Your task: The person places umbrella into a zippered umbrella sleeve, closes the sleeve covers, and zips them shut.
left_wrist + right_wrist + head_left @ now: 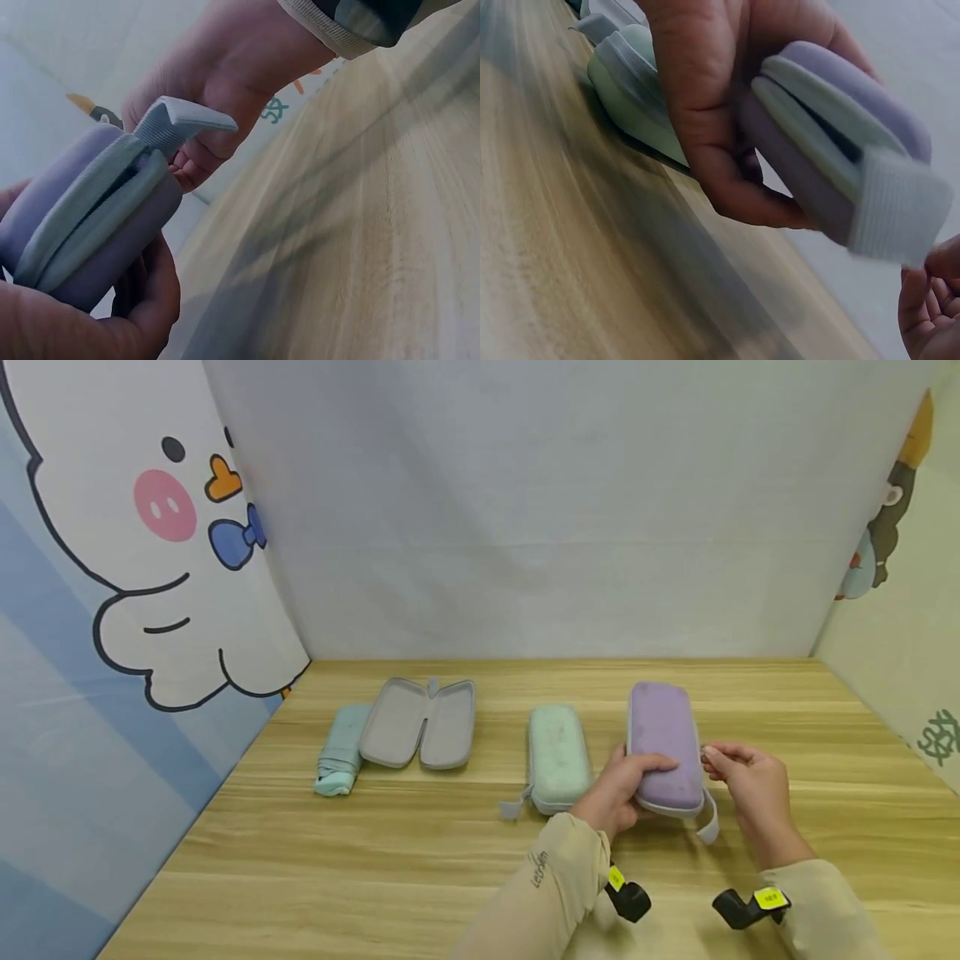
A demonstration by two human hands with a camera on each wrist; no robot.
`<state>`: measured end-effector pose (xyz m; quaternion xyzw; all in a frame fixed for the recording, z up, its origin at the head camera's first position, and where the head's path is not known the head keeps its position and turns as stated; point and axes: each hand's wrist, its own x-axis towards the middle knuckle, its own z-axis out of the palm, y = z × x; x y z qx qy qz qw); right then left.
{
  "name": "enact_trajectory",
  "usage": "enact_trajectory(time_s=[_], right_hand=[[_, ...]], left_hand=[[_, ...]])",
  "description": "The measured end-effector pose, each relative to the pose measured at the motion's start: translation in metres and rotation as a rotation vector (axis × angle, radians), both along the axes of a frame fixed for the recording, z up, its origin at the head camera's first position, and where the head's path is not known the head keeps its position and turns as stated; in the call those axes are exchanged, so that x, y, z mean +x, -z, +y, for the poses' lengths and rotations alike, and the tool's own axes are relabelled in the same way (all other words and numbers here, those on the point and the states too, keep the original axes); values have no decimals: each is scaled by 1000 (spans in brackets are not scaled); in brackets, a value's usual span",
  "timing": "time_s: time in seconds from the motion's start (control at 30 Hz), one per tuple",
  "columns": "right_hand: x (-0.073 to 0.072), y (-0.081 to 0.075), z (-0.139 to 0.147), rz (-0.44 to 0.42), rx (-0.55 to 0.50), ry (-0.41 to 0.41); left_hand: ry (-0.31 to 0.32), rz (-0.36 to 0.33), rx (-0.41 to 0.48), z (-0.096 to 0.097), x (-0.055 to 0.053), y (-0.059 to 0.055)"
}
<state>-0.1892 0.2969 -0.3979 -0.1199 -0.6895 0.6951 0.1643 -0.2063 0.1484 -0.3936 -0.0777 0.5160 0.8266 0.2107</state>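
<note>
A purple zip case (663,739) is held above the table in my left hand (618,789), thumb over its top and fingers beneath. At the case's right edge my right hand (753,781) pinches the small zipper pull; its fingertips mostly cover the pull. In the left wrist view, a grey fabric loop (176,124) sticks out from the case's end, and a dark gap shows between the zip's two grey edges. The right wrist view shows the left fingers (727,187) curled under the case. Left of it lies a mint green zip case (558,756) with its own tab.
Further left an unzipped grey case (397,727) lies spread flat. Beside it is a folded teal umbrella-like bundle (341,752) with a strap round it. All lie on the wood-grain table (337,877); a pale cloth wall (555,527) stands behind.
</note>
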Motion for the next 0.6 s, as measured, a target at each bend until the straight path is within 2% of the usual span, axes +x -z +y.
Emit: enact_trajectory(time_s=[0.27, 0.37, 0.47, 0.53, 0.6], right_hand=[[-26, 40, 29, 80, -83, -18], [-31, 48, 32, 97, -114, -3], [-29, 44, 30, 119, -100, 20], [-22, 29, 22, 95, -69, 52], [-12, 12, 12, 68, -70, 79]], left_hand=[[66, -6, -14, -2, 1, 1], [51, -7, -32, -3, 1, 0], [29, -19, -37, -3, 1, -2], [9, -31, -29, -3, 1, -3], [-18, -50, 23, -2, 1, -4]])
